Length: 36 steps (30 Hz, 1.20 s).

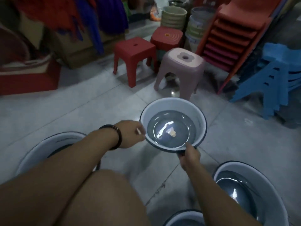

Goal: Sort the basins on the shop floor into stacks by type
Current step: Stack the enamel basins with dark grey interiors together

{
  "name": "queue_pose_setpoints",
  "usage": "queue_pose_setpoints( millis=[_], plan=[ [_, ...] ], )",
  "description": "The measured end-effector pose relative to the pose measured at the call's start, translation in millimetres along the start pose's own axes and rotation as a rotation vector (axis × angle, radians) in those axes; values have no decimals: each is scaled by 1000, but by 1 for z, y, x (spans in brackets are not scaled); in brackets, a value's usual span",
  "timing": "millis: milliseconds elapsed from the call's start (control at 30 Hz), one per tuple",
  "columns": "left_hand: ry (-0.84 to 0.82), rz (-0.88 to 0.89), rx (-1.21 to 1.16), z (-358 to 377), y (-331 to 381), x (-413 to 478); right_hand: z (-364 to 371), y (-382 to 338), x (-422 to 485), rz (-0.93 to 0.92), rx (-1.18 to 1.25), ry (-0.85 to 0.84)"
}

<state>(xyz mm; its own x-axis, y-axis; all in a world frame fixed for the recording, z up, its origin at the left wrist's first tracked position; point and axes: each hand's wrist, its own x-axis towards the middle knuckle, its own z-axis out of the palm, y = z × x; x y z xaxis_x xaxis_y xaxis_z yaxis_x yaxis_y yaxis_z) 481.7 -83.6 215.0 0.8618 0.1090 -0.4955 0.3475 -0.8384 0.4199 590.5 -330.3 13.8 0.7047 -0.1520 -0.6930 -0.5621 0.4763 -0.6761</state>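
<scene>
So I had one white enamel basin (pixel 173 110) with a dark blue rim in both hands, out in front of me over the tiled floor (pixel 81 111), roughly mid-scene. My left hand (pixel 130 133) was curled round its left edge, with a thin white stick (pixel 139 131) poking out between the fingers; couldn't tell what it was. My right hand (pixel 189 156) was clamped on the near edge, thumb on top of the rim. Inside, the basin looked glossy grey-blue with a small pale mark at the bottom. I had a dark wristband (pixel 118 137) on my left wrist, and my bare knee (pixel 105 193) was low in the shot.

More of the same white, blue-rimmed sort sat on the floor around me: a second basin (pixel 40 152) near left, partly behind my forearm, a third basin (pixel 244 190) near right, and a fourth basin (pixel 184 219) cut off at the near edge.

Farther back stood a red stool (pixel 134 51), with a pink stool (pixel 180 66) just right of it. Far right were leaning orange chairs (pixel 232 35) and stacked blue stools (pixel 273 75), with stacked buckets (pixel 174 17) at the very back.
</scene>
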Motion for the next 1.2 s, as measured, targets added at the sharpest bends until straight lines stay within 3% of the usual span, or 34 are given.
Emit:
queue_pose_setpoints(
  millis=[233,400,533,767,933,1200],
  plan=[
    [486,-318,-88,-5,-124,-76,88,18,-88,-39,-292,-510],
    [788,-721,-548,19,-219,-155,143,58,-152,-58,-493,-760],
    [899,-772,-1024,53,-276,-197,173,97,-183,-10,-639,-909],
    [972,-956,-984,117,-316,-212,208,165,-188,-278,-940,-984],
    [943,-1058,-1039,151,-336,-189,222,201,-166,-444,-1181,-926],
    [970,-1192,-1037,186,-351,-150,238,239,-130,-533,-1394,-899]
  ],
)
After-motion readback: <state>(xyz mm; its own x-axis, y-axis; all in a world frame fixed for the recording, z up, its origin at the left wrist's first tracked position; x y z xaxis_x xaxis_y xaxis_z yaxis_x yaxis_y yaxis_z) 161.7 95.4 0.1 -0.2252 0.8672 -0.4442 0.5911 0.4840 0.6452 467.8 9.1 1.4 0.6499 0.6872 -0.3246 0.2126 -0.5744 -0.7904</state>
